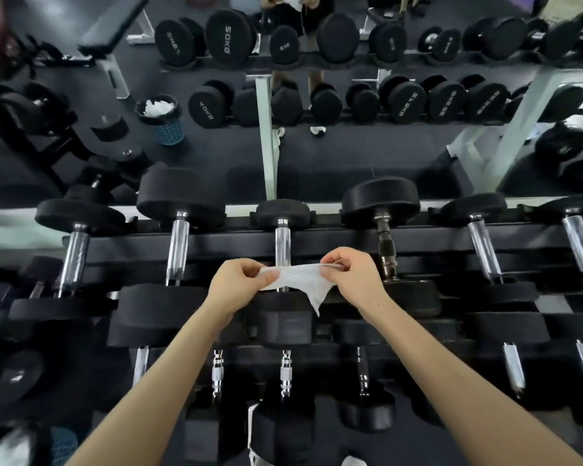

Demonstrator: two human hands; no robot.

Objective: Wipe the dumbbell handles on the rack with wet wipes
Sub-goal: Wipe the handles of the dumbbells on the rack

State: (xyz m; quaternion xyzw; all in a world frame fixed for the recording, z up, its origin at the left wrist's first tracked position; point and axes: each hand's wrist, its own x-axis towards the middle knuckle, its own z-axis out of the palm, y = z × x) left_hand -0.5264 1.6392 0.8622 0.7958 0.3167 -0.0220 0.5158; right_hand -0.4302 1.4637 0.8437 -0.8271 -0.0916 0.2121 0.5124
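A white wet wipe (295,280) is stretched between my two hands above the top row of the black dumbbell rack (317,238). My left hand (238,284) pinches its left end and my right hand (353,272) pinches its right end; a corner hangs down. Directly behind the wipe runs the chrome handle (282,243) of the middle dumbbell. More chrome handles lie to the left (177,252) and right (483,250), and a darker handle (385,247) sits just right of my right hand. Lower rows hold further dumbbells with short chrome handles (286,371).
A mirror behind the rack reflects the dumbbells, a person holding a white wipe, a bench (112,31) and a blue bin (164,117) full of used wipes. Kettlebells (565,139) stand at the right. Another blue bin (61,445) sits at the bottom left.
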